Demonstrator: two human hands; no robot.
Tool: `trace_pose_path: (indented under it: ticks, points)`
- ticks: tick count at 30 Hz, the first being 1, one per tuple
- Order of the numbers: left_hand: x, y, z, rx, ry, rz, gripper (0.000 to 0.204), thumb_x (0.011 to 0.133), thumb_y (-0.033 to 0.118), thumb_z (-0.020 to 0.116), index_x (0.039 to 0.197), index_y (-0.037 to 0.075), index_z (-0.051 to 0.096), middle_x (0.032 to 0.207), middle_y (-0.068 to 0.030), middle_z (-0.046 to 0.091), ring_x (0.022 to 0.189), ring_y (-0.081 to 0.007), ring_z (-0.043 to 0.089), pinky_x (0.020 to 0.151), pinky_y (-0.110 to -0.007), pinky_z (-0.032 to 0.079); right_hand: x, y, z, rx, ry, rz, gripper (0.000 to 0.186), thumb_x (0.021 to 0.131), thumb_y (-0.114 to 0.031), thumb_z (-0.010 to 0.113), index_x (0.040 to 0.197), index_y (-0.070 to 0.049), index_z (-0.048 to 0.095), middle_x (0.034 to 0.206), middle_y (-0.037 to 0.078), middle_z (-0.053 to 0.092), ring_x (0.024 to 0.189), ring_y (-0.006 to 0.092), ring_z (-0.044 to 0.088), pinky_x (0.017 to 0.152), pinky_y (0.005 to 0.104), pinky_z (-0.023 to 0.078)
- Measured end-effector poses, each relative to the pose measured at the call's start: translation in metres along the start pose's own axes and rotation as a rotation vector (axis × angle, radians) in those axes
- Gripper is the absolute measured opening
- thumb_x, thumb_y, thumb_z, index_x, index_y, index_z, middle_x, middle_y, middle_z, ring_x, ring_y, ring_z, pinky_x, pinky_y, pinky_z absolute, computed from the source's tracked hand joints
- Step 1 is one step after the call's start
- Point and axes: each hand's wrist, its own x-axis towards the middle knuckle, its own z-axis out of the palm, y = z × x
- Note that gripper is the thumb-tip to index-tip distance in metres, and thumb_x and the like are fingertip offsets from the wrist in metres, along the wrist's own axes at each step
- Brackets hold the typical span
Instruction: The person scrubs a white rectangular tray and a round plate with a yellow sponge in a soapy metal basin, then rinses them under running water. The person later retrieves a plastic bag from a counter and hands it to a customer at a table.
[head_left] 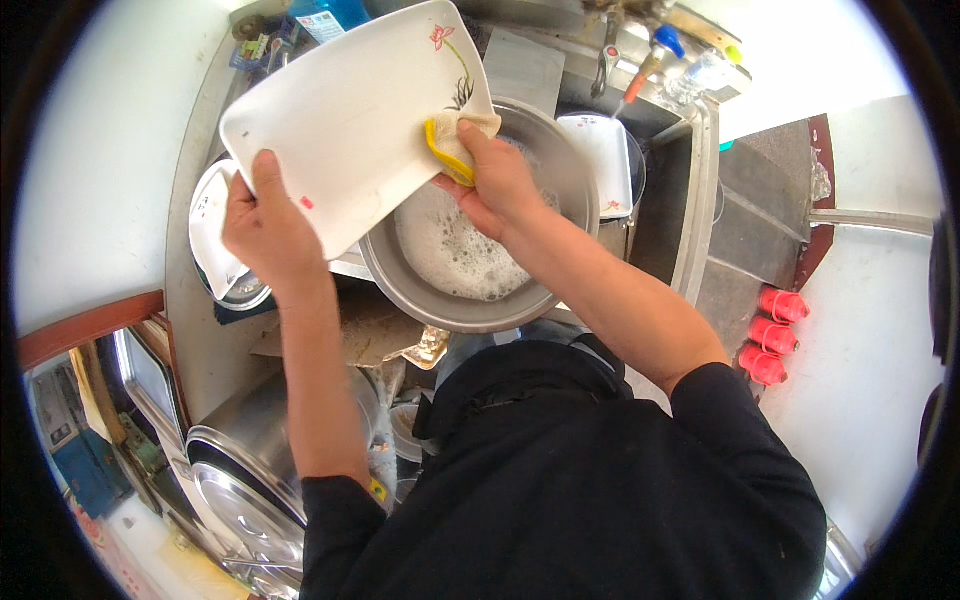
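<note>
A large white rectangular plate (340, 120) with a flower design is raised over a metal basin (570, 260) of foamy water. My left hand (270, 230) grips the plate at its lower left corner. My right hand (490, 180) is closed on a cream cloth (450, 140) with yellow edging, pressed to the plate's right side. Beside the basin on the right, another white tray (595, 160) sits in a dark container under a thin stream from a tap. More white dishes (210, 225) are stacked to the left.
A tap (665, 45) with a blue handle is at the sink's back. Three red containers (770, 335) stand at the right. Metal lids and pots (240, 490) lie low at the left, near a red-framed opening (90, 315). A blue bottle (330, 15) is at the back.
</note>
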Motion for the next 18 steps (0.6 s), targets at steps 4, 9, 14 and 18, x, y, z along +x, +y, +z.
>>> trace_pose_path:
  ticks: [4, 9, 14, 18]
  points:
    - [-0.026, -0.004, 0.033, -0.142, -0.028, -0.049, 0.034, 0.100, 0.023, 0.055, 0.112, -0.007, 0.064, 0.094, -0.0108, 0.070, 0.077, -0.0141, 0.064, 0.067, -0.028, 0.051, -0.018, 0.017, 0.018, 0.014, -0.043, 0.005, 0.033, 0.102, -0.023, 0.054, 0.126, -0.001, 0.053, 0.123, 0.013, 0.061, 0.113, 0.0228, 0.063, 0.098, 0.0397, 0.054]
    - [-0.037, -0.012, 0.064, -0.317, -0.005, -0.111, 0.039, 0.101, 0.023, 0.052, 0.125, -0.007, 0.055, 0.116, -0.0165, 0.064, 0.100, -0.0197, 0.064, 0.084, -0.031, 0.051, -0.034, 0.033, 0.011, -0.108, -0.131, -0.048, 0.032, 0.098, -0.019, 0.057, 0.115, 0.007, 0.059, 0.113, 0.014, 0.065, 0.102, 0.0196, 0.064, 0.088, 0.0331, 0.051]
    - [-0.030, -0.041, 0.043, -0.433, -0.305, -0.232, 0.046, 0.100, 0.026, 0.054, 0.132, -0.006, 0.050, 0.124, -0.0157, 0.061, 0.108, -0.0238, 0.063, 0.093, -0.036, 0.051, -0.012, 0.008, -0.044, -0.754, -0.073, -0.072, 0.036, 0.093, -0.025, 0.062, 0.104, 0.009, 0.068, 0.097, 0.016, 0.071, 0.085, 0.0195, 0.066, 0.076, 0.0322, 0.052]
    - [-0.003, -0.029, 0.012, -0.290, -0.572, -0.445, 0.044, 0.099, 0.020, 0.058, 0.128, -0.012, 0.052, 0.116, -0.0192, 0.065, 0.106, -0.0236, 0.065, 0.089, -0.034, 0.054, -0.008, -0.065, -0.057, -1.402, -0.365, -0.023, 0.036, 0.097, -0.021, 0.061, 0.119, 0.008, 0.062, 0.108, 0.015, 0.070, 0.096, 0.0195, 0.068, 0.086, 0.0327, 0.055]
